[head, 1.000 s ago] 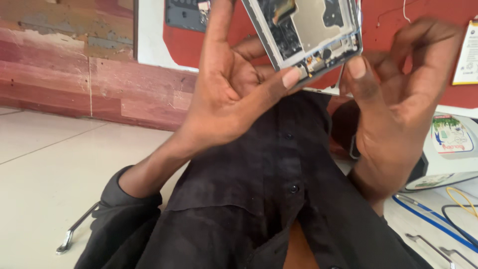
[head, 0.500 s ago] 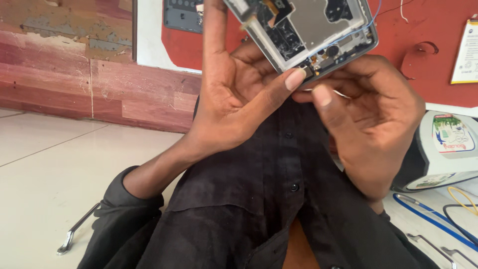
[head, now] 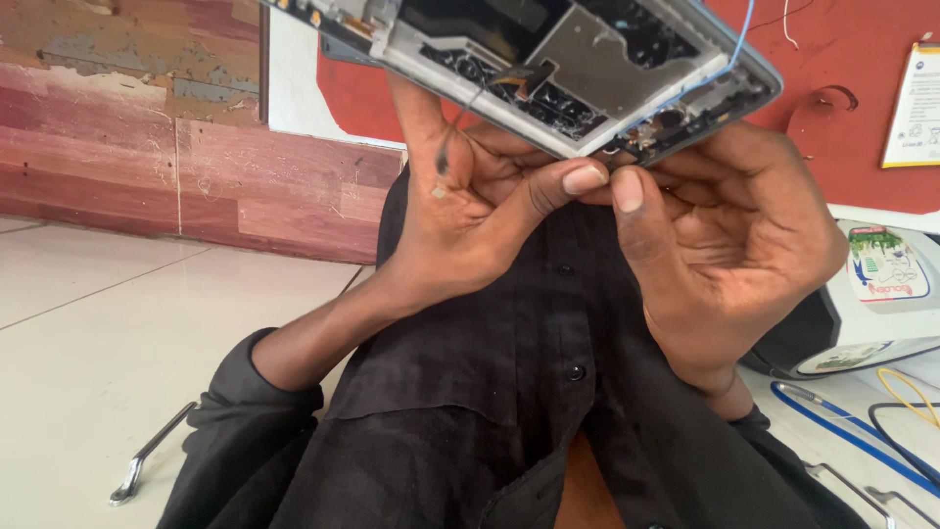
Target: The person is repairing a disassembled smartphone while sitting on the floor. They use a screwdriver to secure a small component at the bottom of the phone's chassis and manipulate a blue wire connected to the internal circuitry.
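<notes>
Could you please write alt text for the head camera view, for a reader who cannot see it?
Two bare hands hold an opened phone up close to the camera: the left hand supports it from below while the right hand pinches at its lower edge. Below are a black shirt, pale floor tiles and a metal tool.

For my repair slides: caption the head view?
Both hands, left hand and right hand, hold an opened phone aloft.

**Pale tiled floor, tools at the edges**

The floor (head: 88, 333) is pale tile. At seven o'clock lies a metal tool (head: 147, 456). At four o'clock lie blue cable (head: 852, 436), yellow wire (head: 906, 387), and a white appliance (head: 871, 304) at three.
</notes>
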